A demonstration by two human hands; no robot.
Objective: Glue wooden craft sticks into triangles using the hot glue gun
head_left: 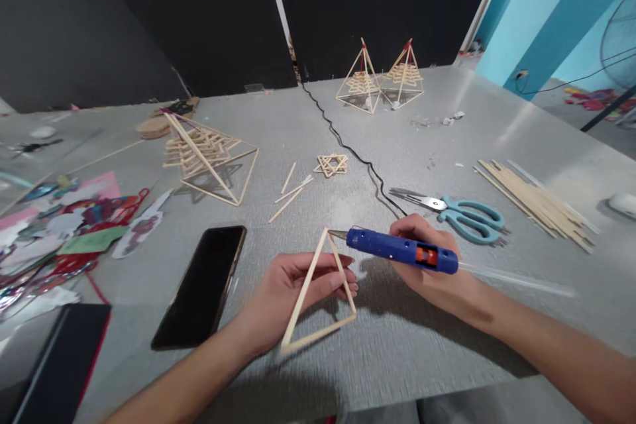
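Observation:
My left hand pinches a triangle of thin wooden sticks by its right side, tilted up above the table. In my right hand is a blue hot glue gun, a clear glue stick poking out of its back end. The gun's metal nozzle meets the triangle's top corner. Just beyond my right hand lie scissors with light blue handles. A small star of sticks and several loose sticks rest farther off on the table.
A black phone lies left of my left hand. Pyramid stick frames stand at the back and at the left. A black cord crosses the grey table. Flat sticks are piled right, colourful scraps left.

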